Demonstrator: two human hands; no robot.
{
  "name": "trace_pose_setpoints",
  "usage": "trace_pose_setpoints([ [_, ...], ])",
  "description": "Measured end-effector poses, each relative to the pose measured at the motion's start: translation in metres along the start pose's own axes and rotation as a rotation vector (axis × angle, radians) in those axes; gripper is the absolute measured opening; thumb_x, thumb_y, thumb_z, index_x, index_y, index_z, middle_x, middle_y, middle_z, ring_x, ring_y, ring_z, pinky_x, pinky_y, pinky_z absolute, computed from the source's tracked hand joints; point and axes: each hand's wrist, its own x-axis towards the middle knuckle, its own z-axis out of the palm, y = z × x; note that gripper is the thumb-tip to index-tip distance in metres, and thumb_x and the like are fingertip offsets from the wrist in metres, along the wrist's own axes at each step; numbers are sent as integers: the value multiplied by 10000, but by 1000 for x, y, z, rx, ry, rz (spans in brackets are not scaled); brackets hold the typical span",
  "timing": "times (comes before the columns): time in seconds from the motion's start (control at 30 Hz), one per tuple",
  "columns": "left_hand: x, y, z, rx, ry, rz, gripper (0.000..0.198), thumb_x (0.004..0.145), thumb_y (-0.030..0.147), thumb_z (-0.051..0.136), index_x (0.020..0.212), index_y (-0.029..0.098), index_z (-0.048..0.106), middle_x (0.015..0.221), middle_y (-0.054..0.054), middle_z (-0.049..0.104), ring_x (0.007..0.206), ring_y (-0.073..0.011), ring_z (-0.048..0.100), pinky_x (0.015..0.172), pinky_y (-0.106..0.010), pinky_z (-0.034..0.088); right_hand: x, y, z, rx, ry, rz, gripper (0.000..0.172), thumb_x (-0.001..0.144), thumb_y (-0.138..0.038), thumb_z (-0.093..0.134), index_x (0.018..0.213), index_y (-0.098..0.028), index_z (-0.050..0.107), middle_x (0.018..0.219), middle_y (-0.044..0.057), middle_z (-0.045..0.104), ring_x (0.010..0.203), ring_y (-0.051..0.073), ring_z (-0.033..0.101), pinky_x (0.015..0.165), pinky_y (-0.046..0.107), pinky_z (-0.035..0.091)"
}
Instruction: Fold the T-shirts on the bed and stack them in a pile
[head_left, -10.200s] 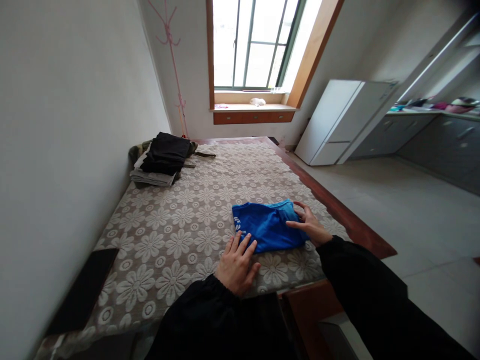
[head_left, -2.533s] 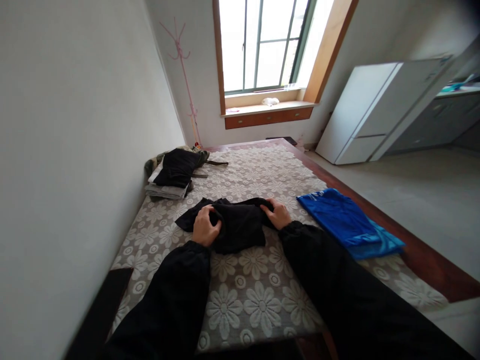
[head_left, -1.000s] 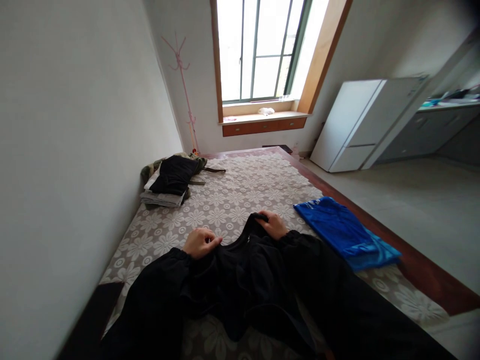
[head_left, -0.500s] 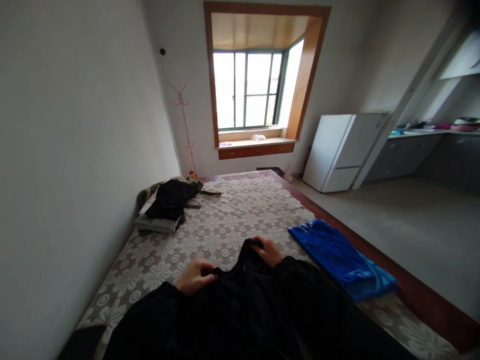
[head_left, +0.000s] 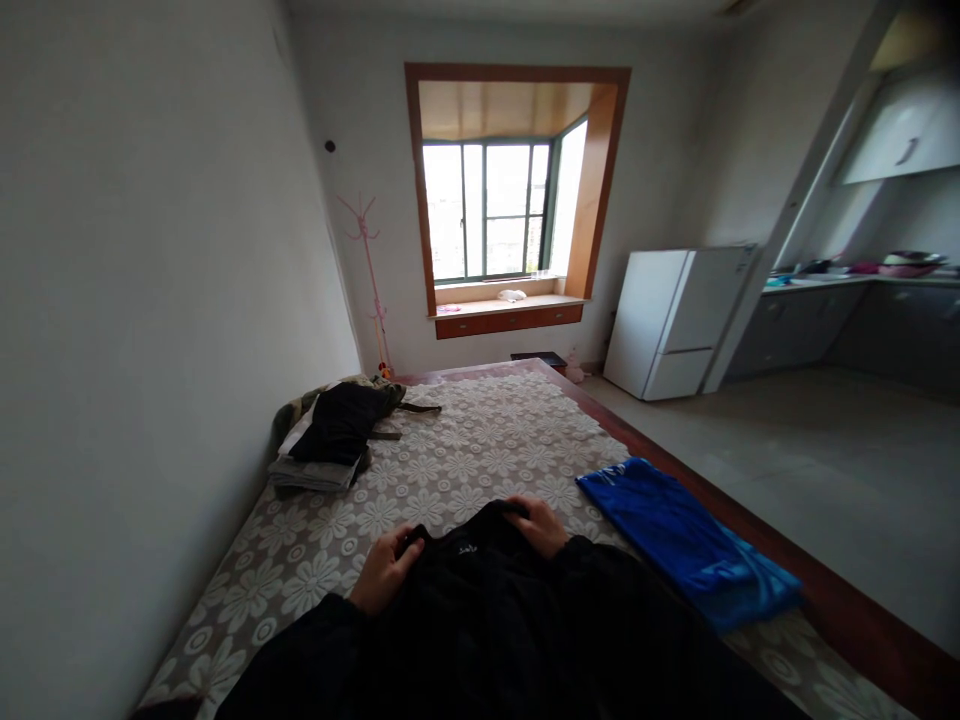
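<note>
Hands (head_left: 384, 572), two, on one black garment (head_left: 476, 590)

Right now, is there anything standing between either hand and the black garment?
Nothing visible does: the left hand and the right hand both already grip the black garment at its upper edge. The folded blue garment lies off to the right, not between them.

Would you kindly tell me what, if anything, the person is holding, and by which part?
A black cloth garment, held by its far edge: the left grip and the right grip clasp it on either side of a small white mark.
</note>
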Motion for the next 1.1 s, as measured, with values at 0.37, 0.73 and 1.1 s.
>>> trace_pose_setpoints([
  [0.37, 0, 3, 2, 189, -55, 44, 309, 893, 456, 516, 815, 189, 650, 819, -35, 697, 804, -202, 640, 715, -273, 439, 2, 6, 6, -99, -31, 50, 274, 863, -401, 558, 996, -247, 741, 973, 52, 768, 977, 257, 687, 855, 332, 484],
  [0.73, 0, 0, 2, 172, -41, 42, 327, 881, 485, 522, 800, 190, 639, 807, -39, 691, 803, -204, 631, 721, -274, 443, 0, 3, 8, -267, -78, 56, 188, 907, -350, 556, 995, -251, 689, 936, 38, 755, 948, 231, 687, 795, 292, 433],
  [1.1, 1, 1, 4, 179, -39, 22, 376, 863, 546, 512, 762, 202, 625, 770, -28, 665, 756, -198, 596, 688, -277, 426, 2, 9, 12, -320, -65, 64, 149, 918, -324, 567, 982, -248, 678, 938, 39, 759, 944, 227, 697, 775, 287, 420],
])
